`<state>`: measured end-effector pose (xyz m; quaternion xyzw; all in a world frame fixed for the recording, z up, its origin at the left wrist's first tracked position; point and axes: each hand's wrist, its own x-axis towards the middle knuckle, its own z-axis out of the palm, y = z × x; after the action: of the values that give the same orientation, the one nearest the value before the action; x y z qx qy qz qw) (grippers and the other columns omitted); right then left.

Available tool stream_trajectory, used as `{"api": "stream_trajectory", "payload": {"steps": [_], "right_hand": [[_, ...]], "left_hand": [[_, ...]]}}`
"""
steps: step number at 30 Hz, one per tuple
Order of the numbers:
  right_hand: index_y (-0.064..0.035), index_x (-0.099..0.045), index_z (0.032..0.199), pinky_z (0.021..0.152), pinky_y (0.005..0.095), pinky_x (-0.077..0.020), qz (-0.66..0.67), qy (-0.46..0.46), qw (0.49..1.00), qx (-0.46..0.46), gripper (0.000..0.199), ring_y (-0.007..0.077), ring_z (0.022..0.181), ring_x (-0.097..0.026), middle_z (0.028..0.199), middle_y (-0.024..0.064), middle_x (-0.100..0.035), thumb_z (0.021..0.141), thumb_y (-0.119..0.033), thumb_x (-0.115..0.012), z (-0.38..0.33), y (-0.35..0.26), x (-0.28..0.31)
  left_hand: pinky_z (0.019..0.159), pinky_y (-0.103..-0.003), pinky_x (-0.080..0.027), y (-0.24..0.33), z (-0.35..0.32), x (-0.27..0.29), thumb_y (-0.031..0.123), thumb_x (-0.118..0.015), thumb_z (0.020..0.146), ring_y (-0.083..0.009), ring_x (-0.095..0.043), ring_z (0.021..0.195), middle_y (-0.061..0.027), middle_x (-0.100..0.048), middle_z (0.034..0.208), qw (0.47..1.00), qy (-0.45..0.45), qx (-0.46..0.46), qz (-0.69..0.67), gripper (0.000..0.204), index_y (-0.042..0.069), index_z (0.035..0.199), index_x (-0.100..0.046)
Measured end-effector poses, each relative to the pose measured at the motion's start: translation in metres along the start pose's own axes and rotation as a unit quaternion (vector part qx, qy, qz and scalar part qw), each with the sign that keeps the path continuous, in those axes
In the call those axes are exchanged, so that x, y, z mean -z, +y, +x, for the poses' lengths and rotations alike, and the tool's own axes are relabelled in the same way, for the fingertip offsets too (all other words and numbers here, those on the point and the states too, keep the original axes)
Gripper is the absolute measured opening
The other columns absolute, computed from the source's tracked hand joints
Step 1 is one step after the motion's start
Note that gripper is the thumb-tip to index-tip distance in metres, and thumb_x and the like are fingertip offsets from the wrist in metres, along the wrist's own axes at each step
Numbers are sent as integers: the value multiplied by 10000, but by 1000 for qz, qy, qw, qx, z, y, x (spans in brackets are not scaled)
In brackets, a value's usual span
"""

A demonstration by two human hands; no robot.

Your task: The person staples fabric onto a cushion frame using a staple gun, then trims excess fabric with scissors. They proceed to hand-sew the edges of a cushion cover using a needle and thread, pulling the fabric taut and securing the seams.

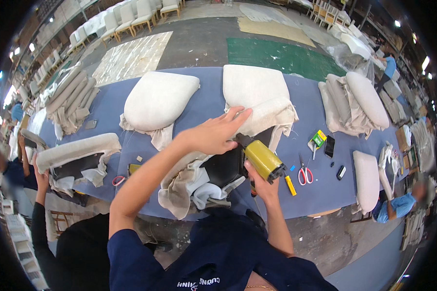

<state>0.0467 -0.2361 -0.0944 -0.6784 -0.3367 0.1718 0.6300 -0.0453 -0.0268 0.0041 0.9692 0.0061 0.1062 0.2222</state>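
My right hand (263, 184) is wrapped around the handle of a yellow and black staple gun (264, 159). The gun's nose points at the edge of a partly covered chair cushion in front of me. Cream fabric (272, 115) lies folded over the cushion's far side, while its black underside (223, 169) shows nearer to me. Loose fabric flaps (177, 191) hang at the near left. My left hand (216, 135) lies across the cushion with fingers stretched out, the fingertips on the cream fabric beside the gun's nose.
On the blue-grey table (204, 102) stand cream cushions (161, 101) and cushion stacks (357, 99). Red-handled scissors (305, 175), a yellow tool (290, 185), a small green-yellow box (318, 139) and a black phone (329, 146) lie right. At left, a co-worker's hand (41, 177) holds another cushion (77, 149).
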Motion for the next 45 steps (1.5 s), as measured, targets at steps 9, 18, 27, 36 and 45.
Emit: {"api": "stream_trajectory", "payload": {"steps": [9,18,27,36,45], "right_hand": [[-15,-670,1071,568,254,-424,31,52,998,7,237,82,626,-535,776,4,-603,917,-166,-769,-11,8,0],[-26,-669,1048,553,246,-424,77,-8,996,-46,235,69,605,-530,744,-14,-604,911,-181,-781,-1,-16,-11],[-36,-746,941,713,375,-485,-64,-27,995,69,205,275,750,-678,846,98,-739,871,-223,-793,-13,-22,-15],[-38,-697,1095,627,283,-523,8,-56,975,-213,370,126,763,-645,939,22,-705,814,-215,-861,-30,23,37],[59,-616,1173,899,396,-513,-303,-64,949,-60,464,280,1021,-674,1114,210,-665,737,-34,-745,14,224,234]], "left_hand": [[1155,-428,-320,-26,23,2,562,-283,1071,-370,-490,1326,-233,-516,1418,933,-91,275,-212,684,54,1502,-437],[676,-485,-550,20,-27,-11,246,-587,992,-431,-664,736,-241,-555,1308,970,59,171,163,591,151,1524,-347],[625,-474,-552,26,-26,-5,54,-665,854,-406,-674,695,-263,-484,1369,981,37,107,157,880,179,1592,-202],[975,-453,-501,12,-73,-3,141,-744,797,-455,-578,1150,-281,-319,1495,990,79,71,-96,923,68,1564,-237],[1040,-393,-460,31,-140,-32,195,-800,780,-319,-588,1210,-162,-582,1312,931,216,151,-252,670,39,1378,-539]]}}
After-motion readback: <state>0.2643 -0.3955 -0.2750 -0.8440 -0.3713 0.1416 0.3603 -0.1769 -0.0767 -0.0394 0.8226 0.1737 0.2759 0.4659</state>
